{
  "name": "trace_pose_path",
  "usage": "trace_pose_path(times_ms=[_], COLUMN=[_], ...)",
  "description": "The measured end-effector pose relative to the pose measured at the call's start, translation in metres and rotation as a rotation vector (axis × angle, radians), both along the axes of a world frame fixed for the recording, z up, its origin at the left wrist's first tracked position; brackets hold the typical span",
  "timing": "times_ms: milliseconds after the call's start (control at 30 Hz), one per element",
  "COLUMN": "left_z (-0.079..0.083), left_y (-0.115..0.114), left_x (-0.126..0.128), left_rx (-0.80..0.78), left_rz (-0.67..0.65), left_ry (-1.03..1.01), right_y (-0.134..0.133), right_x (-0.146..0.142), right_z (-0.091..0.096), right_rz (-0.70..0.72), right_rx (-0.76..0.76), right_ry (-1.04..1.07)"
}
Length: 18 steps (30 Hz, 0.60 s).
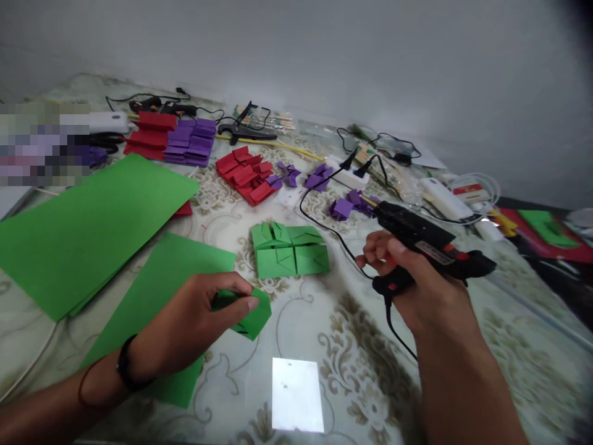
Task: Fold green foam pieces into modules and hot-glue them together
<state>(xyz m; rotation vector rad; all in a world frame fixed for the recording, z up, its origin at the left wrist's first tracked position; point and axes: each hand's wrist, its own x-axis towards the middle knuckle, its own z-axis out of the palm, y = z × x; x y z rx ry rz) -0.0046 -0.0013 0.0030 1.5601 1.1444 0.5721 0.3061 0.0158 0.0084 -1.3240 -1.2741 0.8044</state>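
Note:
My left hand [208, 309] pinches a small folded green paper piece [257, 312] between thumb and fingers, low over the table; its near side is partly hidden by the hand. In my right hand [407, 272] is a black glue gun [414, 232], its brass nozzle pointing up and to the left. The gun's cord [324, 225] runs back towards a white power strip [349, 174]. Between and beyond my hands lie folded green paper pieces [291, 259], set side by side. Beneath my left forearm rests a sheet of green paper [162, 290].
A stack of larger green sheets [99, 216] covers the left side. Farther back are red folded paper pieces [248, 176], purple folded pieces [189, 142] and black pliers-like tool [248, 131]. Cables and a white adapter [447, 199] lie at the right.

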Motion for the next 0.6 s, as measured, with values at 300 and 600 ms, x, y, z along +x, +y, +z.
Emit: trace_pose_path(times_ms=[300,600], left_z=[0.003,0.005], left_y=[0.002,0.003], left_x=[0.0,0.002], left_rx=[0.057,0.03], left_rz=[0.043,0.081], left_ry=[0.024,0.05], right_y=[-0.005,0.0], right_x=[-0.006,0.006], right_z=[0.02,0.018], right_rz=[-0.11,-0.17], right_rx=[0.041,0.004], right_ry=[0.279,0.449])
